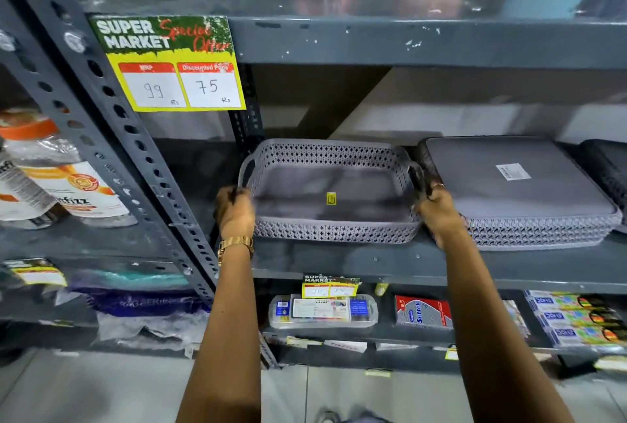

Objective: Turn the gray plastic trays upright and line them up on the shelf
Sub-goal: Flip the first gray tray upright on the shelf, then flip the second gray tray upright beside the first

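Upright tray (pixel 330 192) is held on the shelf (pixel 373 261) by both handles: left hand (pixel 235 210) closed on the 9 o'clock handle, right hand (pixel 439 210) closed on the 3 o'clock one. At 3 o'clock of it, an upside-down tray stack (pixel 522 192) lies just beside. Step judged: setting the flipped tray in line. Next: release, then the top inverted tray must be lifted and turned.

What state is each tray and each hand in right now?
Left tray: upright, open side up, on the shelf.
Right tray: upside down, bottom facing up.
Left hand: gripping the left tray's left handle.
Right hand: gripping its right handle.
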The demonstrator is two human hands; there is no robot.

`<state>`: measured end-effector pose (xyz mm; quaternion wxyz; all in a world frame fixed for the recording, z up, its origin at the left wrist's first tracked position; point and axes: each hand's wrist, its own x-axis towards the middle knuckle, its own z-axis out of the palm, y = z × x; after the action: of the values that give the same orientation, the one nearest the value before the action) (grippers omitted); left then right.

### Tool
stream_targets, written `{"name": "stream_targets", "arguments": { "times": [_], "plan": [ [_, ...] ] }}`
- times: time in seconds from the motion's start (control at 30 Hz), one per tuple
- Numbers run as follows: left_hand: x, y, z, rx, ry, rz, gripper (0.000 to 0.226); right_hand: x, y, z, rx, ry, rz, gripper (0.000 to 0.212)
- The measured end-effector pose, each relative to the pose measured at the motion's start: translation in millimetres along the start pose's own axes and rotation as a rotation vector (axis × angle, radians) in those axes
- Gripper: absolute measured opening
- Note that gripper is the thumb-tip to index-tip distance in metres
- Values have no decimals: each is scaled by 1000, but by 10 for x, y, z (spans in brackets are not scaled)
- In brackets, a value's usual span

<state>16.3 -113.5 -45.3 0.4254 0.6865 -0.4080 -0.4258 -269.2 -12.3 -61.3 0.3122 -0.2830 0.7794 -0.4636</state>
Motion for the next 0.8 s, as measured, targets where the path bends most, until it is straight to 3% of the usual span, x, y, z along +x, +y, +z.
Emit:
{"name": "stream_targets", "arguments": {
  "times": [0.23, 0.33, 0.47, 0.57, 0.67, 0.73, 0.8],
  "plan": [
    [-153, -115, -12, 382, -2, 144, 54, -141, 6, 96, -335, 44, -63, 41],
    [-281, -21, 166, 611, 65, 334, 70, -175, -14, 39, -349, 19, -61, 40],
    [-647, 186, 620, 582, 55, 649, 56, -211, -83, -190, -277, 9, -122, 30],
    [-1045, 347, 1074, 393, -54, 804, 42, -206, -159, -587, -140, 39, -167, 29],
    [-1530, 468, 1633, 211, -270, 890, 37, -83, -113, -1225, 3, 91, -166, 33],
    [-1767, 507, 1957, 237, -401, 848, 34, 61, -38, -1608, -22, 156, -186, 32],
    [-1926, 521, 2321, 439, -446, 782, 39, 258, 47, -2022, -78, 228, -184, 37]
  ]
}}
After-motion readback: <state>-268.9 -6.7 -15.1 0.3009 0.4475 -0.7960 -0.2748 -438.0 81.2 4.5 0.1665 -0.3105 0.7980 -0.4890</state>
